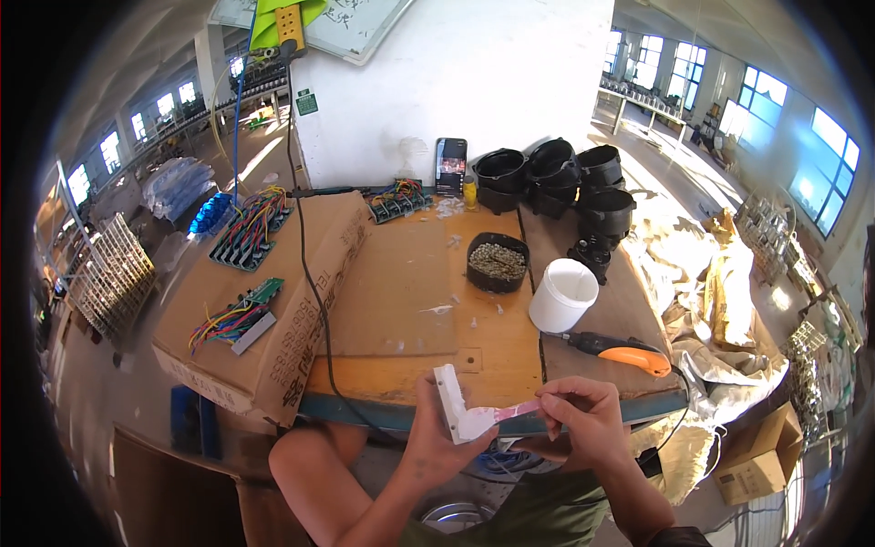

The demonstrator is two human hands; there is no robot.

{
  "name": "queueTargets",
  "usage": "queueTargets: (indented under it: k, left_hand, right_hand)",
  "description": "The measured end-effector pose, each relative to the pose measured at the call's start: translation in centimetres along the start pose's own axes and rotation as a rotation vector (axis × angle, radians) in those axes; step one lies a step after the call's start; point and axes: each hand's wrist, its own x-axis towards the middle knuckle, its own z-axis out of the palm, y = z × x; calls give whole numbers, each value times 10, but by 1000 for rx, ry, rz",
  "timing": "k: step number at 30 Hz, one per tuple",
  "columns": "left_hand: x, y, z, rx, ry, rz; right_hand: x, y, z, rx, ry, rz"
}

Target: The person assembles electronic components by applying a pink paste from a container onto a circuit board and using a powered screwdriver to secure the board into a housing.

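Plainly: white piece, lettered cardboard box

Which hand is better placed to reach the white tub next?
Probably the right hand: it is nearer to the white tub, though it pinches a thin pink strip. The left hand holds the white angled piece, farther away.

Bright windows glare; warped rim seems blurred.
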Motion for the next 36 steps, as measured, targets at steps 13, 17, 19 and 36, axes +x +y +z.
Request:
queueTargets:
  k: [13, 17, 19, 36]
  left_hand:
    - [-4, 1, 1, -12, 14, 5]
    - [-5, -2, -1, 2, 12, -8]
    - [-5, -3, -2, 18, 4, 1]
    - [-7, -7, 4, -146, -108, -36]
  right_hand:
    - [6, 4, -5, -84, -62, -205]
    - [-7, -2, -2, -44, -12, -136]
    - [-9, -2, -2, -39, 6, -145]
    - [4, -1, 0, -60, 37, -221]
